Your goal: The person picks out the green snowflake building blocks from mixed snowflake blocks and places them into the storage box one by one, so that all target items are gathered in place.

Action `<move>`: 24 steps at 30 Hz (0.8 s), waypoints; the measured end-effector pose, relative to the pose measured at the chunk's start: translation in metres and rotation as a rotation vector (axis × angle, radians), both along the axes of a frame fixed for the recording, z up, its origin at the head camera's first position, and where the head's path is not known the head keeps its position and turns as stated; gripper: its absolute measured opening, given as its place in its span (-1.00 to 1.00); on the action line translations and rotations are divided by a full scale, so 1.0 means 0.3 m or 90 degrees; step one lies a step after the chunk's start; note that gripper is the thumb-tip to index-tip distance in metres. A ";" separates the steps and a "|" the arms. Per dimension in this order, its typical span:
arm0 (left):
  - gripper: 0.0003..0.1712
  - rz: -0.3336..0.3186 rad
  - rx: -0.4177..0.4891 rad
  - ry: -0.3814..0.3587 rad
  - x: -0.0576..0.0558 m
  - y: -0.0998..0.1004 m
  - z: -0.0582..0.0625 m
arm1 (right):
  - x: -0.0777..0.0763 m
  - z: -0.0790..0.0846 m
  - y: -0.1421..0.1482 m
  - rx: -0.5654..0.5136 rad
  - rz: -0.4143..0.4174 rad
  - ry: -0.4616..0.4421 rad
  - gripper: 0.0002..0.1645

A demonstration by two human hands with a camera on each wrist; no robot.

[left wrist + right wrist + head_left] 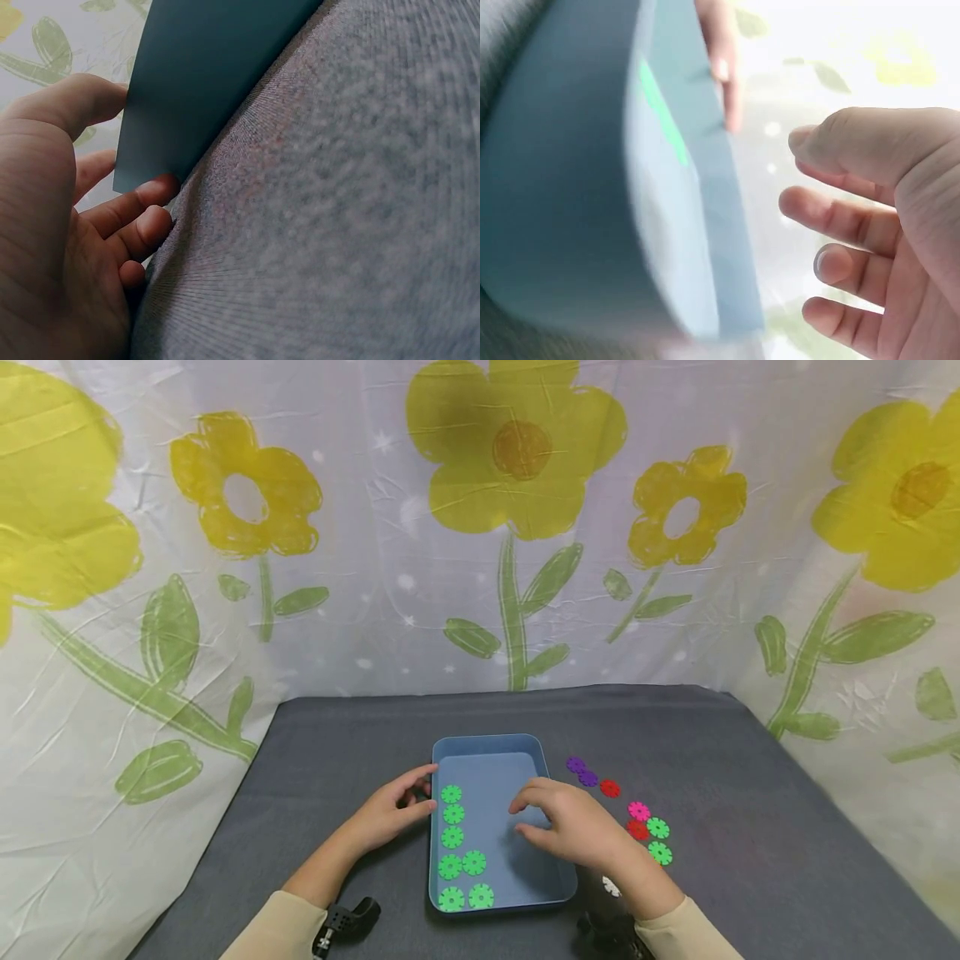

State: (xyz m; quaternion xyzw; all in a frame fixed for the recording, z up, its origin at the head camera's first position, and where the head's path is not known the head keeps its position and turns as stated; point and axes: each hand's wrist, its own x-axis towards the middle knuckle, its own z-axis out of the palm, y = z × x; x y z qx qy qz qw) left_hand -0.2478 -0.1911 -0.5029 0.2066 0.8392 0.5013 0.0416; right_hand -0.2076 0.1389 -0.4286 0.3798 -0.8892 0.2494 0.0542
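the tray (491,777) lies between the two hands, with seven green discs (452,837) in it, along its left side and near left corner. the left hand (392,807) is at the tray's left wall, fingers loosely bent and touching it, without a grip. the right hand (568,820) hangs over the tray's right part, thumb and fingers apart, holding nothing. right of the tray are purple discs (588,778), red discs (610,788), a pink disc (638,811), two more green ones and, nearer, a white disc (611,887). grey cloth (360,727) lies underneath; a flowered curtain (360,610) hangs at the far side.
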 end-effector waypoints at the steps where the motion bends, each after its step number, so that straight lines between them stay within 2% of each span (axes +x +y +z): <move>1: -0.29 0.000 0.000 0.001 0.000 0.000 0.000 | -0.004 0.005 0.013 -0.007 -0.009 -0.003 -0.79; 9: -0.30 -0.005 -0.002 0.008 -0.001 -0.003 -0.005 | -0.023 0.057 0.125 -0.034 -0.099 -0.047 -0.78; 17: -0.30 -0.003 -0.011 0.014 -0.002 0.001 -0.004 | -0.047 0.084 0.258 -0.086 -0.137 -0.091 -0.78; 24: -0.30 -0.005 -0.012 0.016 0.004 0.001 0.001 | -0.065 0.086 0.379 -0.104 -0.175 -0.160 -0.76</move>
